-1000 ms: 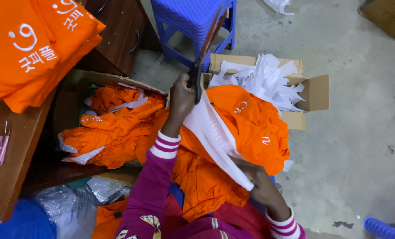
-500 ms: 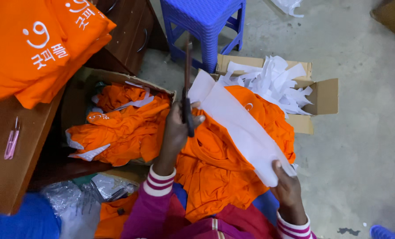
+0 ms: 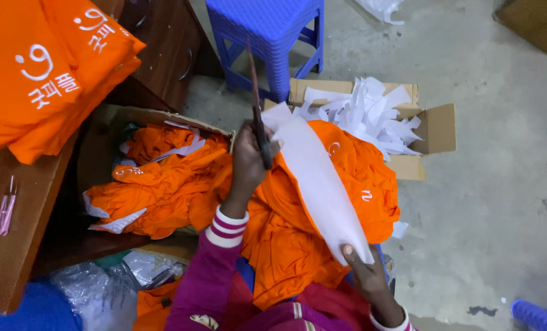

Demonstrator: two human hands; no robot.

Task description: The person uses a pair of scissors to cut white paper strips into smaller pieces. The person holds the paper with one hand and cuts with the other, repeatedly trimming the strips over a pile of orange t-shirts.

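My left hand (image 3: 249, 162) grips a pair of long dark scissors (image 3: 258, 116) with the blades pointing up toward the blue stool. My right hand (image 3: 365, 276) pinches the lower end of a long white paper strip (image 3: 319, 184). The strip lies stretched diagonally across an orange shirt (image 3: 347, 184) on my lap, its upper end by the scissors. My sleeves are magenta with striped cuffs.
A cardboard box (image 3: 433, 132) of white paper scraps sits behind the shirt. Another open box (image 3: 102, 144) at left holds crumpled orange shirts (image 3: 157, 184). Folded orange shirts (image 3: 34, 79) lie on a wooden table with small pink snips (image 3: 5, 211). A blue plastic stool (image 3: 270, 34) stands ahead.
The paper strip has been pulled straighter and flatter across the shirt. My right hand stayed at its lower end, and my left hand with the scissors shifted slightly up by the strip's top.
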